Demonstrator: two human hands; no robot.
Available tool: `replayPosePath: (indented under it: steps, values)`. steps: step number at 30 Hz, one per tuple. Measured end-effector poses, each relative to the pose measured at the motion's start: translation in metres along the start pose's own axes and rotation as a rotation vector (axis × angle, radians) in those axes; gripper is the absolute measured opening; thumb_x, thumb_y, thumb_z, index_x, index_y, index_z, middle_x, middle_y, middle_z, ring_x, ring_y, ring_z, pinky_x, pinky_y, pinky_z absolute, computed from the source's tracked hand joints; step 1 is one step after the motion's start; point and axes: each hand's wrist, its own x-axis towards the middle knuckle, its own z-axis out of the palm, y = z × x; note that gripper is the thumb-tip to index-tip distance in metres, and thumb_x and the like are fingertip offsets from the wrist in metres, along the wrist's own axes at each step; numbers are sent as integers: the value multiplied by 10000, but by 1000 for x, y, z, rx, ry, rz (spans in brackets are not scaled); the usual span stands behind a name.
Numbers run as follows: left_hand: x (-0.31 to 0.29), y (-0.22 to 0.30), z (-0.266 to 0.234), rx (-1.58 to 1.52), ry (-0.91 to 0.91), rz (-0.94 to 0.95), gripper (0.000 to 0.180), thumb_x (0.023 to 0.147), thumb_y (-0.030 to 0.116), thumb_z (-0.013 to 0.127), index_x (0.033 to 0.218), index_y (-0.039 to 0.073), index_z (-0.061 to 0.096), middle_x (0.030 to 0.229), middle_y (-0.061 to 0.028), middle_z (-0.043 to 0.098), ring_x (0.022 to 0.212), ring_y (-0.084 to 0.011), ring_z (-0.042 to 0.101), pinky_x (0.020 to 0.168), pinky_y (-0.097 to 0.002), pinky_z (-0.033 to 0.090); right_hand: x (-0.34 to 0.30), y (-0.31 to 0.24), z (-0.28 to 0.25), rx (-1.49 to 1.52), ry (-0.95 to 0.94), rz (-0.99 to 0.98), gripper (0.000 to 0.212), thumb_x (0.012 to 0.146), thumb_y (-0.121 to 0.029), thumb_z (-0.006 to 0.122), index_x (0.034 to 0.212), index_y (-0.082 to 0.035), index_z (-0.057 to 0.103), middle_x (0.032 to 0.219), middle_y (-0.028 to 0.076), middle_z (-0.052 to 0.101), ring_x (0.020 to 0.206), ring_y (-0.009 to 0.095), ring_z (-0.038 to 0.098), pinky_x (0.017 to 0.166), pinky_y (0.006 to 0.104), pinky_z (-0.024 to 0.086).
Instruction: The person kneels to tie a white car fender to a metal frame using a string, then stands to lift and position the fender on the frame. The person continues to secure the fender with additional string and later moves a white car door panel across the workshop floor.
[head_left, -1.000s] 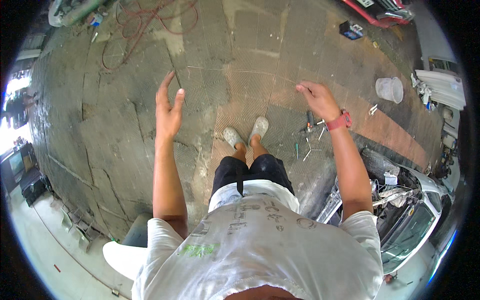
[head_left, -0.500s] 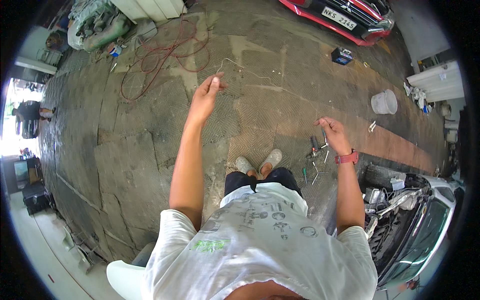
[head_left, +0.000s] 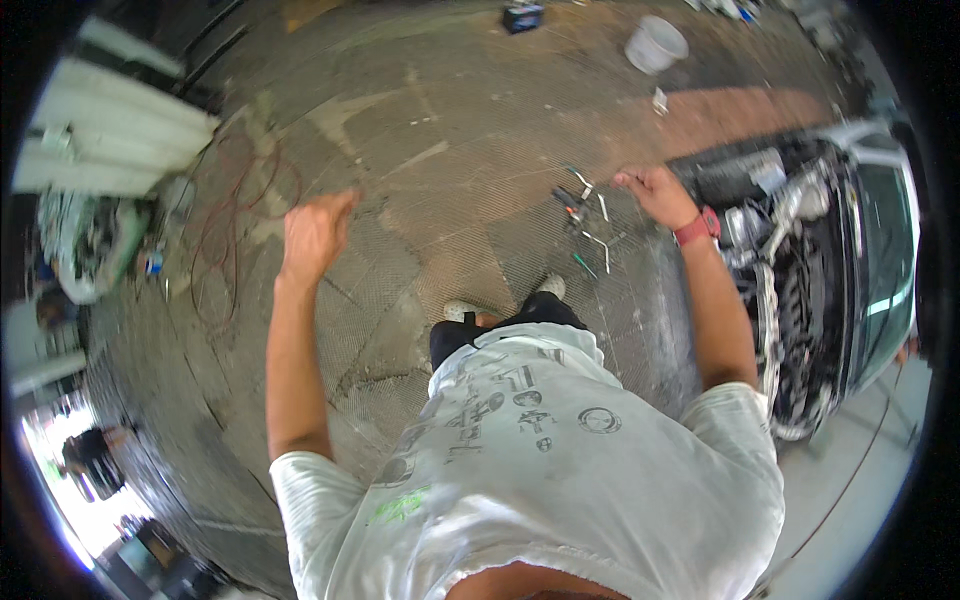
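Note:
My left hand (head_left: pixel 316 235) is held out over the floor at the left, its fingers curled and slightly smeared by motion. My right hand (head_left: pixel 658 194) is closed with thumb and fingertips together, a red watch (head_left: pixel 698 226) on its wrist. What either hand holds, if anything, is too fine to make out. Below and left of the right hand, several hand tools lie on the floor: a dark tool with a red part (head_left: pixel 570 205), a silver angled wrench (head_left: pixel 600 245) and a green-handled screwdriver (head_left: pixel 585 265).
A car with its engine bay exposed (head_left: pixel 800 290) stands close at the right. Farther off are a white bucket (head_left: pixel 656 46) and a car battery (head_left: pixel 522 17). A red hose (head_left: pixel 232 235) lies coiled at the left, near a greenish engine part (head_left: pixel 110 250).
My view has swung to the right, bringing the opened car closer in and dropping the red car. A thin pale strand near my left fingertips is no longer distinct. Both hands stay raised and apart.

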Motion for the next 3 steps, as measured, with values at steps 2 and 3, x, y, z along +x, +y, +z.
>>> replayPosePath:
  steps: [2, 3]
  values:
    - [16, 36, 10, 23, -148, 260, 270, 958, 104, 681, 1196, 184, 783, 942, -146, 783, 830, -323, 764, 727, -422, 603, -18, 32, -38, -181, -53, 151, 387, 1050, -394, 639, 1085, -43, 797, 918, 230, 759, 843, 297, 752, 791, 411, 553]
    - [25, 63, 10, 23, -243, 361, 282, 950, 84, 681, 1191, 186, 788, 950, -139, 787, 829, -324, 765, 723, -411, 607, -21, 44, -56, -288, -140, 294, 429, 1043, -438, 640, 1084, -46, 808, 914, 238, 764, 869, 315, 771, 806, 421, 557]
